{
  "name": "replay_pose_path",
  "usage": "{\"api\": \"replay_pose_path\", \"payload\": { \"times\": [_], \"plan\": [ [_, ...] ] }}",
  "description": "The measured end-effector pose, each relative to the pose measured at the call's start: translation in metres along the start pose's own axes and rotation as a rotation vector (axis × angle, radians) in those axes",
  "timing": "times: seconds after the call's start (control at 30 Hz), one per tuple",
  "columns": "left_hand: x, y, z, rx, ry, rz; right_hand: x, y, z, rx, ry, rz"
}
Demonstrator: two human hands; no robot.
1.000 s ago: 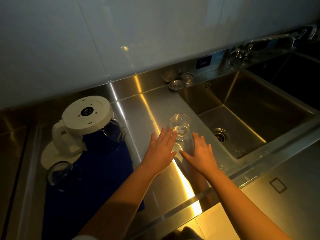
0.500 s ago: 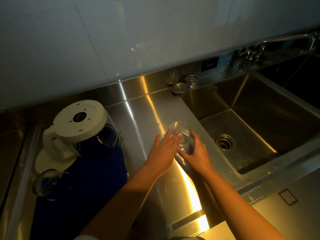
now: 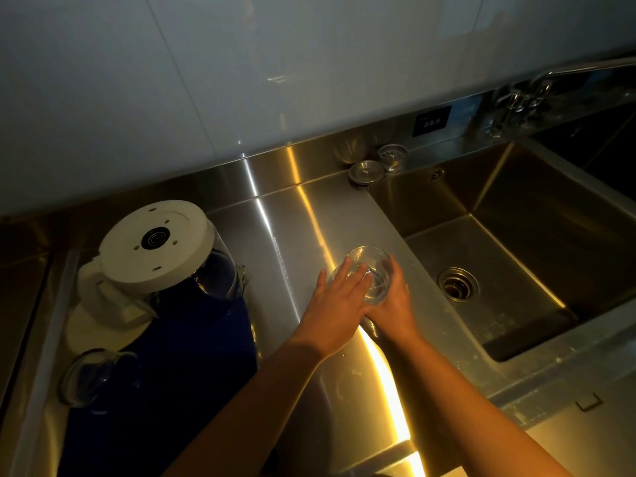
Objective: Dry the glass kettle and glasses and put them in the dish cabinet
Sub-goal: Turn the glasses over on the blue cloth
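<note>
Both hands are on the glass [image 3: 368,270] right now. The left hand [image 3: 339,297] has its fingers pretty much straight, laid against the near-left side and not really wrapped. The right hand [image 3: 392,304] cups the other side with fingers curved round it, so I'd guess that one does the actual holding. I can't tell if the glass rests on the counter [image 3: 292,228] or is just off it.

What I'd worry about: it's probably wet glass in bare hands, and the sink [image 3: 516,235] edge is just right of the right hand. If the grip slips, it clinks on steel or rolls into the basin.

Neither hand has a cloth. The blue cloth [image 3: 179,356] is well off to the left of the left hand, with the kettle [image 3: 161,256] upside down on it and a second glass [image 3: 93,380] at its near corner. Carrying the glass over there, it could knock the kettle, which looks top-heavy standing like that.

Writing: there's a dark plate [image 3: 432,121] on the back wall beyond the hands with pale characters, too small to read. Nothing legible on the kettle's base either.
</note>
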State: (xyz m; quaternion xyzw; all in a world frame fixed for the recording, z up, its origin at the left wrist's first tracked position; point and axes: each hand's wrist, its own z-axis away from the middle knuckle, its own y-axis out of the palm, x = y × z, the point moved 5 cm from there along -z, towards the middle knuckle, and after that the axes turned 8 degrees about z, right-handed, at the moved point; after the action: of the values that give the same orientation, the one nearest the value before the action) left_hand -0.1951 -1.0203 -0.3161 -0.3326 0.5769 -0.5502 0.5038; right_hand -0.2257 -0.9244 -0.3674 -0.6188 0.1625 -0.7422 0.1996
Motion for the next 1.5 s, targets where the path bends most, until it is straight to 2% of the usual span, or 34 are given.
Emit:
{"api": "replay_pose_path", "payload": {
  "times": [0.23, 0.33, 0.4, 0.53, 0.67, 0.83, 0.93, 1.1, 1.13, 1.3, 1.5],
  "plan": [
    [0.003, -0.007, 0.007, -0.026, 0.0, 0.024, 0.002, 0.006, -0.001, -0.081, -0.073, 0.005],
    [0.001, -0.008, 0.011, -0.062, 0.094, -0.011, 0.006, 0.005, 0.002, -0.126, -0.119, 0.062],
    [0.002, -0.013, 0.017, -0.09, 0.064, -0.061, 0.01, 0.005, 0.008, -0.14, -0.147, 0.067],
    [0.006, -0.008, 0.031, -0.015, 0.013, -0.013, 0.02, 0.007, 0.018, -0.125, -0.193, 0.186],
    [0.011, -0.008, 0.049, -0.004, -0.04, 0.043, 0.041, 0.01, 0.041, -0.072, -0.36, 0.281],
    [0.026, -0.001, 0.081, 0.048, -0.118, -0.074, 0.063, 0.03, 0.079, 0.0, -0.514, 0.428],
    [0.035, -0.002, 0.101, 0.061, -0.141, -0.087, 0.069, 0.044, 0.094, -0.014, -0.564, 0.455],
    [0.051, -0.016, 0.14, -0.311, -0.073, -0.078, 0.074, 0.071, 0.111, -0.02, -0.665, 0.553],
    [0.056, -0.016, 0.148, -0.336, -0.075, -0.076, 0.076, 0.076, 0.114, -0.012, -0.67, 0.566],
    [0.079, -0.013, 0.178, -0.316, -0.116, -0.068, 0.088, 0.098, 0.132, 0.011, -0.746, 0.642],
    [0.109, -0.008, 0.213, -0.367, -0.196, 0.239, 0.101, 0.122, 0.146, -0.016, -0.828, 0.756]
  ]
}}
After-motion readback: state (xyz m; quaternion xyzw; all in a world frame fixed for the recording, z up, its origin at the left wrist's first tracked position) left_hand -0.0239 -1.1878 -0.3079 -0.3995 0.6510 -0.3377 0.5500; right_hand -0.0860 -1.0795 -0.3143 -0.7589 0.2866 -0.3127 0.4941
